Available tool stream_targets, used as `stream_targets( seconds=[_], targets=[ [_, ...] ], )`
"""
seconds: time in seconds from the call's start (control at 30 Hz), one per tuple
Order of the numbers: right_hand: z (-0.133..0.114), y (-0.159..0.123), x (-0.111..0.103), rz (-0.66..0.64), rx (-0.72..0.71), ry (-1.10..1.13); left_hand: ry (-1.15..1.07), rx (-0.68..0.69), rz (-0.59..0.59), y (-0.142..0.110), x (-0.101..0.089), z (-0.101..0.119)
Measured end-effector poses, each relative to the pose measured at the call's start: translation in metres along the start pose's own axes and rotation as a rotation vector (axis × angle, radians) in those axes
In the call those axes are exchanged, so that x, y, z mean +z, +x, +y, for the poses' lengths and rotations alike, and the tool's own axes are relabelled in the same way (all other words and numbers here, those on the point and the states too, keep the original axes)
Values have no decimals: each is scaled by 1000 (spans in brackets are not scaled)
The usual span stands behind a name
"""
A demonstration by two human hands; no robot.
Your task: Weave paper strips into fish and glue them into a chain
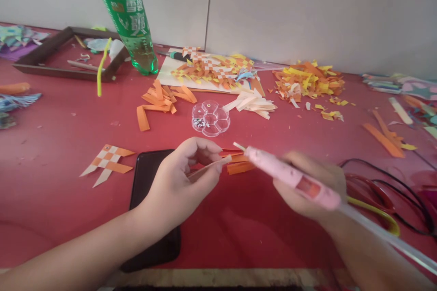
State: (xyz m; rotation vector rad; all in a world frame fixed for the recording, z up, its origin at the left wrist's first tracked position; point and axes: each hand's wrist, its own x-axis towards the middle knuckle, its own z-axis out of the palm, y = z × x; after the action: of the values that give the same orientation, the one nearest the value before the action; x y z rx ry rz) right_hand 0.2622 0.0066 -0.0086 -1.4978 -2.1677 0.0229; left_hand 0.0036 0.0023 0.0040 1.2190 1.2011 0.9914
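Observation:
My left hand (191,168) pinches a pale, cream-coloured paper strip (209,168) between thumb and fingers. A pink hot glue gun (290,177) is gripped in my right hand (310,186), its nozzle tilted up to the left, close to the strip but apart from it. A clear glue stick (392,236) sticks out of its back end. Just beyond my left hand lie orange paper strips (241,166). Under my left wrist is a black phone (150,236). Left of it rests a woven orange-and-white paper fish (108,161).
Farther back stand a flower-shaped clear tray (218,123) and a green soda bottle (128,18). Piles of orange strips (160,99), cream strips (254,102) and paper scraps (307,81) lie around. A brown frame (44,69) is at left; black cables (406,186) and scissors (378,191) at right.

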Motion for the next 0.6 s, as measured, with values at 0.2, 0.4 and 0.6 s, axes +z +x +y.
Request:
stream_targets(
  seconds=[0.2, 0.4, 0.6],
  targets=[
    [43, 29, -16, -251, 463, 337, -164, -87, -32, 4, -2, 4],
    [74, 32, -27, -95, 587, 221, -194, -97, 0, 5, -2, 2],
    [81, 29, -20, -127, 417, -80, -274, -104, -57, 6, -3, 0]
  ],
)
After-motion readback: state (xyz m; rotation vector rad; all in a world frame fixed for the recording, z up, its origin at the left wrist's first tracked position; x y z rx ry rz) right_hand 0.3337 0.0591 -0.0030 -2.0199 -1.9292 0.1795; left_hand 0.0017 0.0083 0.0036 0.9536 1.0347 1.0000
